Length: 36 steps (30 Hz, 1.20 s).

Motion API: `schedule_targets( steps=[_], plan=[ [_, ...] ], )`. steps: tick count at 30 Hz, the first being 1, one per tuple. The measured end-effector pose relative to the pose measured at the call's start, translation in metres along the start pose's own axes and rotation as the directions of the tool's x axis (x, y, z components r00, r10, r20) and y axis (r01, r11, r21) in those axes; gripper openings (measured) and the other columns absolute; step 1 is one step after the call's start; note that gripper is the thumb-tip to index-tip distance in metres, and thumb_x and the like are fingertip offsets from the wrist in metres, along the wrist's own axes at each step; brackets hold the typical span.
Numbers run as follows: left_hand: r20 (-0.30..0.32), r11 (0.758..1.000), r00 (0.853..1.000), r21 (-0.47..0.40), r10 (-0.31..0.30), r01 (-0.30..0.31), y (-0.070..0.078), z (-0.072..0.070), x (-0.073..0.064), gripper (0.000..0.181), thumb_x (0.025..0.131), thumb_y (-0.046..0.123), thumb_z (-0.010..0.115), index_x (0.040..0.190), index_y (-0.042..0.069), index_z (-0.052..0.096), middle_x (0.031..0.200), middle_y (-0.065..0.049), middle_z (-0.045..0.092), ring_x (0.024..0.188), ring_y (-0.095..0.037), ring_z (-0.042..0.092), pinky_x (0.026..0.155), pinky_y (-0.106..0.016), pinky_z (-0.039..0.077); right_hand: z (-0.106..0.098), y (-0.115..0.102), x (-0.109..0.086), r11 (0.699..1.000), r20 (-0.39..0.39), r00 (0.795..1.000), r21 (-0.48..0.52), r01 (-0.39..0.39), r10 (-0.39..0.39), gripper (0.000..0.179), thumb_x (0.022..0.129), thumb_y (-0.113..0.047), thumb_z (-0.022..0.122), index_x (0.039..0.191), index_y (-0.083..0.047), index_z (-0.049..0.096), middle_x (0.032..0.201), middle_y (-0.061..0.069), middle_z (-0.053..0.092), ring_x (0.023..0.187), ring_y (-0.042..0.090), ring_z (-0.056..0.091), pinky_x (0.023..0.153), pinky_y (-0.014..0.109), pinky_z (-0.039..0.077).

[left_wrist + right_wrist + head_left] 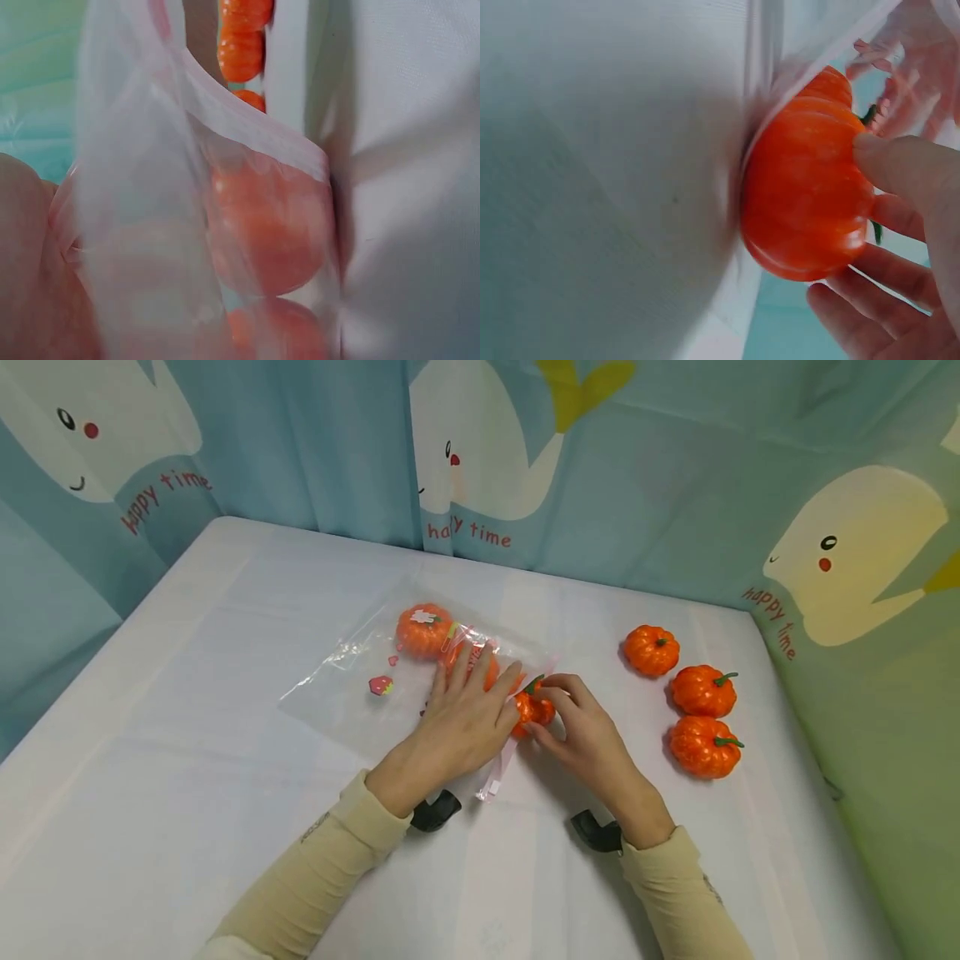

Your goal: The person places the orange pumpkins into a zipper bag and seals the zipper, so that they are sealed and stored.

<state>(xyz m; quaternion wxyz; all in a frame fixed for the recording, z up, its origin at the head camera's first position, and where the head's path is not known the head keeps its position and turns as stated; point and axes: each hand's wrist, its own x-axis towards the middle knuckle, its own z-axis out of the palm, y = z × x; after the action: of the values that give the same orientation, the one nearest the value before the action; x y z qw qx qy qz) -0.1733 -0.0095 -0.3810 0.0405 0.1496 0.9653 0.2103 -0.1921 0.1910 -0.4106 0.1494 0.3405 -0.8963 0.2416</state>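
Note:
A clear plastic bag (337,693) with printed pictures and a pink-edged mouth lies in mid-table, holding orange toy pumpkins (422,633). My left hand (457,718) rests over it with fingers spread and straight, its thumb close to the mouth. At the mouth my right hand (588,735) pinches a glossy orange pumpkin (538,714) with a green stem. The right wrist view shows that pumpkin (806,187) between thumb and fingers, partly inside the bag's edge. Through the film in the left wrist view, blurred pumpkins (274,232) show. My left fingertips hide part of the bagged ones.
Three more orange pumpkins, one farther back (652,651), one in the middle (702,692) and one nearer (703,747), stand on the right of the white table (187,760). Behind the table hangs a blue-green curtain (675,477) with whale prints. Black wrist mounts (437,812) sit under both wrists.

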Motion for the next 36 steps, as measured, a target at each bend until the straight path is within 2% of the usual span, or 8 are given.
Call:
schedule_targets(
  steps=[5,8,17,21,26,29,32,36],
  plan=[
    [-0.010,1.000,1.000,-0.013,0.001,-0.001,0.000,0.000,0.002,0.054,0.104,0.037,0.028,0.157,0.025,0.030,0.167,-0.012,0.014,0.154,-0.038,0.003,0.121,-0.064,0.008,-0.010,0.000,-0.003,1.000,-0.008,1.000,-0.019,-0.022,0.022,0.031,0.078,-0.007,0.083,0.103,-0.004,0.065,0.115,0.011,0.060,0.098,0.025,0.065,0.083,0.039,0.057],
    [-0.005,1.000,1.000,-0.014,-0.004,0.004,0.000,-0.001,0.002,0.054,0.104,0.037,0.028,0.157,0.026,0.029,0.167,-0.012,0.014,0.154,-0.037,0.002,0.121,-0.064,0.008,-0.014,0.001,-0.003,0.999,0.014,1.000,-0.033,-0.019,0.019,0.028,0.078,-0.007,0.082,0.101,-0.006,0.066,0.111,0.007,0.061,0.096,0.023,0.065,0.080,0.038,0.058],
    [0.027,0.999,1.000,-0.028,-0.017,0.017,0.000,-0.004,0.001,0.055,0.104,0.037,0.028,0.157,0.026,0.028,0.167,-0.010,0.010,0.155,-0.036,-0.002,0.120,-0.065,0.007,-0.011,0.001,-0.004,0.998,0.088,0.994,-0.019,0.063,-0.061,0.043,0.078,-0.009,0.083,0.118,-0.002,0.069,0.119,0.012,0.061,0.104,0.026,0.066,0.084,0.039,0.058],
    [0.022,0.999,1.000,-0.040,-0.014,0.015,-0.001,-0.004,0.001,0.054,0.104,0.039,0.028,0.157,0.026,0.029,0.168,-0.010,0.010,0.155,-0.035,-0.001,0.120,-0.065,0.007,-0.004,-0.001,-0.001,0.996,0.039,0.997,-0.058,0.066,-0.064,0.043,0.079,-0.010,0.083,0.119,-0.001,0.068,0.120,0.014,0.062,0.101,0.027,0.068,0.082,0.039,0.059],
    [0.020,0.999,1.000,-0.040,-0.012,0.013,-0.001,-0.003,0.001,0.054,0.105,0.039,0.029,0.157,0.027,0.029,0.168,-0.010,0.010,0.155,-0.036,-0.002,0.120,-0.065,0.006,0.007,-0.001,0.001,0.994,-0.048,0.998,-0.102,0.025,-0.031,0.038,0.081,-0.013,0.081,0.116,-0.001,0.069,0.117,0.014,0.063,0.098,0.028,0.069,0.079,0.040,0.060],
    [0.023,0.999,1.000,-0.039,-0.010,0.011,-0.001,-0.002,0.000,0.054,0.105,0.039,0.030,0.157,0.028,0.028,0.168,-0.010,0.009,0.155,-0.036,-0.004,0.120,-0.065,0.006,0.010,-0.002,0.001,0.994,-0.057,0.998,-0.111,0.006,-0.012,0.035,0.081,-0.011,0.080,0.113,-0.002,0.070,0.115,0.014,0.062,0.098,0.028,0.069,0.078,0.041,0.060],
    [0.027,0.999,1.000,-0.046,-0.011,0.012,-0.001,-0.001,-0.001,0.054,0.104,0.040,0.030,0.157,0.028,0.028,0.168,-0.010,0.008,0.155,-0.035,-0.004,0.120,-0.065,0.007,0.002,-0.005,0.000,0.996,-0.002,1.000,-0.092,0.003,-0.004,0.033,0.081,-0.011,0.081,0.112,-0.003,0.070,0.115,0.013,0.061,0.099,0.028,0.069,0.079,0.040,0.060],
    [0.019,0.998,1.000,-0.056,-0.012,0.013,-0.001,-0.002,0.000,0.054,0.104,0.039,0.028,0.157,0.027,0.029,0.168,-0.009,0.010,0.155,-0.034,-0.004,0.120,-0.064,0.008,-0.015,-0.011,-0.003,0.997,0.137,0.990,-0.074,0.026,-0.016,0.033,0.081,-0.012,0.081,0.112,-0.008,0.071,0.119,0.010,0.060,0.102,0.027,0.066,0.080,0.039,0.059]
  ],
)
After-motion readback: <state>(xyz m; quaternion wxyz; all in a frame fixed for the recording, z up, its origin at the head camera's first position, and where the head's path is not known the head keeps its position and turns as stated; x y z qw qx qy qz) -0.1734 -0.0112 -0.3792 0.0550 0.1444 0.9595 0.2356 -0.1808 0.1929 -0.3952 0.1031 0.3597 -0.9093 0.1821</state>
